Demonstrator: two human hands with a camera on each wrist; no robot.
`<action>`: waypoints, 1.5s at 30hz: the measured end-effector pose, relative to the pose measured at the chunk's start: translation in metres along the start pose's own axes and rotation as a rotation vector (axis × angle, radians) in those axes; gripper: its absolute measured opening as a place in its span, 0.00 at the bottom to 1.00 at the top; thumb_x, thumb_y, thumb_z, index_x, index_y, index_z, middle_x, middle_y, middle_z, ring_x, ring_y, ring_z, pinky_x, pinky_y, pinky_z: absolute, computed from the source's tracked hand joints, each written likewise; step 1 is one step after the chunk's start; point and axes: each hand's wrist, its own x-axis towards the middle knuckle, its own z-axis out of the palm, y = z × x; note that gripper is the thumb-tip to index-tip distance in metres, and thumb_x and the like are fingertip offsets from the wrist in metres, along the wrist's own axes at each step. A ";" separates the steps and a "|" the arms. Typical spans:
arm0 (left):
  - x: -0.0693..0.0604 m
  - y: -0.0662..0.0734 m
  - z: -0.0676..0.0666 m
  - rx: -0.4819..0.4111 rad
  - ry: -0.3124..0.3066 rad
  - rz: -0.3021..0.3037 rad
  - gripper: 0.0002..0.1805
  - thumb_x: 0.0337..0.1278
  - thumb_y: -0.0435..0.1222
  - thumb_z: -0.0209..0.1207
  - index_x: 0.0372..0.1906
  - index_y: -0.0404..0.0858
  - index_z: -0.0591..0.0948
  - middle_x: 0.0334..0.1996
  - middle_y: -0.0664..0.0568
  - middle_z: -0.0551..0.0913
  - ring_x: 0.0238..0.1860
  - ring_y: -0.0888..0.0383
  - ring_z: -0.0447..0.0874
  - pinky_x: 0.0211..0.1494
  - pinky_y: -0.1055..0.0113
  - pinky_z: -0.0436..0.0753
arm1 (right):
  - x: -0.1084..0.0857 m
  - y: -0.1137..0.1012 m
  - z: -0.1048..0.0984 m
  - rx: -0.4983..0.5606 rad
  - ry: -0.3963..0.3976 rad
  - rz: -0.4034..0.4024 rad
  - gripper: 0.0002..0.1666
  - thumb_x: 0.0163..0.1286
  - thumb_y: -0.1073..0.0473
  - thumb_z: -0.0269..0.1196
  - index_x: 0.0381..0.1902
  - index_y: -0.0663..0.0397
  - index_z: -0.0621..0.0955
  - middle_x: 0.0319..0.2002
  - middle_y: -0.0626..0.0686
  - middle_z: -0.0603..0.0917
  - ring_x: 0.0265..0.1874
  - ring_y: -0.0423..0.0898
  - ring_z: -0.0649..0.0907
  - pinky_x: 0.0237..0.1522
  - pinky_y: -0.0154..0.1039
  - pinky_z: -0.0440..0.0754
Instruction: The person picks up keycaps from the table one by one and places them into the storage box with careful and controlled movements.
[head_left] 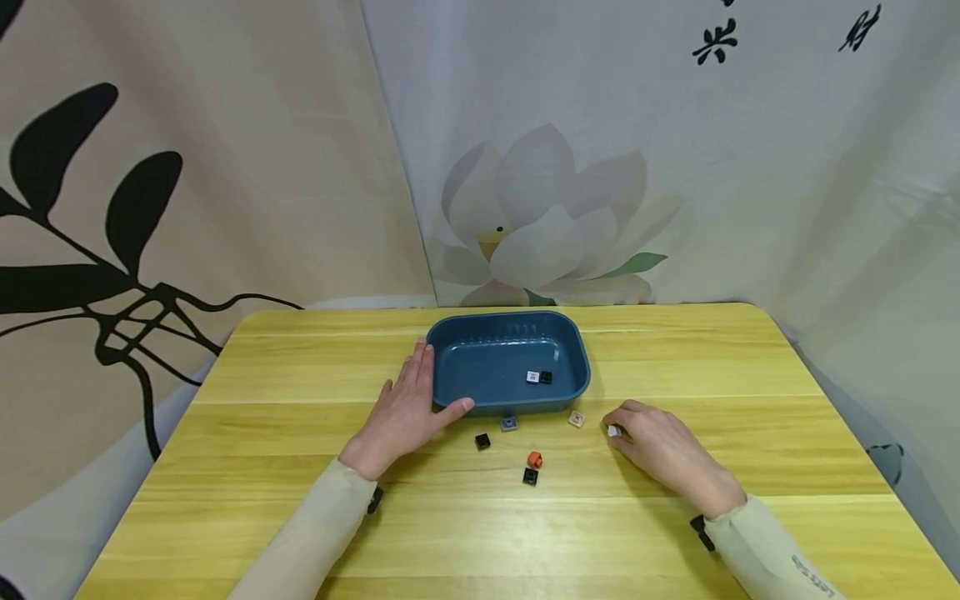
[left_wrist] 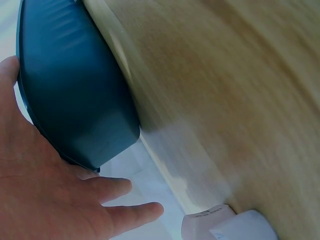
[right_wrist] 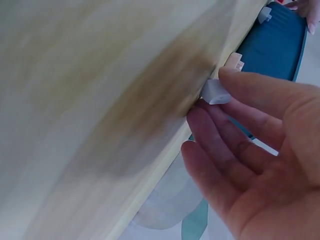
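In the head view, my left hand [head_left: 401,418] touches the left end of a blue tray [head_left: 472,408], fingers stretched along its rim and thumb spread near its front corner. My right hand [head_left: 667,446] is to the right of the tray, low over the table. Thumb and fingers pinch a small white keycap [right_wrist: 216,93], seen best in the right wrist view. Inside the tray lie a white keycap [head_left: 532,377] and a black one [head_left: 546,377], side by side. A beige keycap [head_left: 576,419] sits between the tray and my right hand.
Before the tray are a grey-blue keycap [head_left: 509,423], a black keycap [head_left: 483,442], a small orange piece [head_left: 535,459] and another black keycap [head_left: 530,477]. All are on a wooden table [head_left: 300,400]. A printed curtain [head_left: 300,150] hangs behind the table's far edge.
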 end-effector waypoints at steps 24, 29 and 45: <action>0.000 0.000 0.000 -0.001 0.015 0.005 0.64 0.63 0.72 0.54 0.83 0.32 0.41 0.84 0.43 0.35 0.82 0.39 0.44 0.73 0.26 0.55 | 0.000 0.002 -0.007 0.045 0.090 0.015 0.12 0.65 0.69 0.71 0.47 0.63 0.88 0.41 0.53 0.84 0.35 0.43 0.84 0.35 0.40 0.85; -0.001 0.000 0.000 -0.004 0.020 0.010 0.64 0.63 0.72 0.54 0.83 0.32 0.41 0.84 0.43 0.35 0.82 0.39 0.45 0.72 0.26 0.55 | 0.002 -0.001 -0.010 0.079 0.128 0.039 0.12 0.66 0.69 0.70 0.48 0.63 0.88 0.43 0.52 0.82 0.36 0.43 0.84 0.33 0.37 0.83; 0.001 0.000 0.001 -0.007 0.016 0.002 0.65 0.62 0.72 0.54 0.83 0.32 0.41 0.84 0.44 0.34 0.82 0.38 0.44 0.73 0.26 0.55 | 0.011 -0.008 -0.018 0.120 0.198 0.045 0.14 0.67 0.69 0.71 0.50 0.62 0.88 0.45 0.52 0.82 0.39 0.47 0.86 0.37 0.42 0.85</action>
